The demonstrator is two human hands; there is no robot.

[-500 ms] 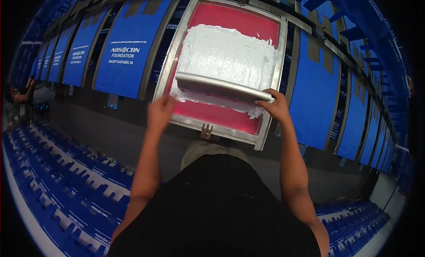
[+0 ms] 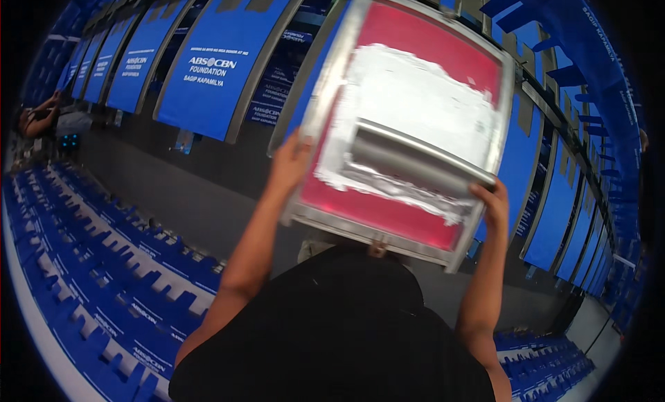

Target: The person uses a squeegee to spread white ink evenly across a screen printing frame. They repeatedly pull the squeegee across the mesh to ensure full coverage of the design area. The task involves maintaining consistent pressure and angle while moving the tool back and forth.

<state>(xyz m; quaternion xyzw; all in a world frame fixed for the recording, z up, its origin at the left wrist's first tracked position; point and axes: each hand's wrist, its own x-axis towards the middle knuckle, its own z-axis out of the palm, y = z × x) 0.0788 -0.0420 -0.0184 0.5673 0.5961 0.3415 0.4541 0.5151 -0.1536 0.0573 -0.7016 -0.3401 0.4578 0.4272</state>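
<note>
A metal-framed printing screen (image 2: 508,83) fills the middle, tilted in the picture, with red mesh (image 2: 388,218) and a thick white paste (image 2: 422,90) across it. A long silver squeegee (image 2: 415,154) lies across the paste's lower part. My left hand (image 2: 291,159) is closed on the frame's left side. My right hand (image 2: 490,201) is closed on the squeegee's right end, beside the frame's right rail; whether it also grips the rail I cannot tell. Some edges are blurred.
Rows of blue printed panels on metal boards (image 2: 208,62) line both sides. Lower left are rows of blue cut pieces (image 2: 104,277). At the far left another person's arm (image 2: 38,121) shows. A dark grey floor (image 2: 166,180) lies below the boards.
The screen and squeegee appear further right in the picture and more tilted, as do the surrounding boards. My left hand has moved up onto the frame's side.
</note>
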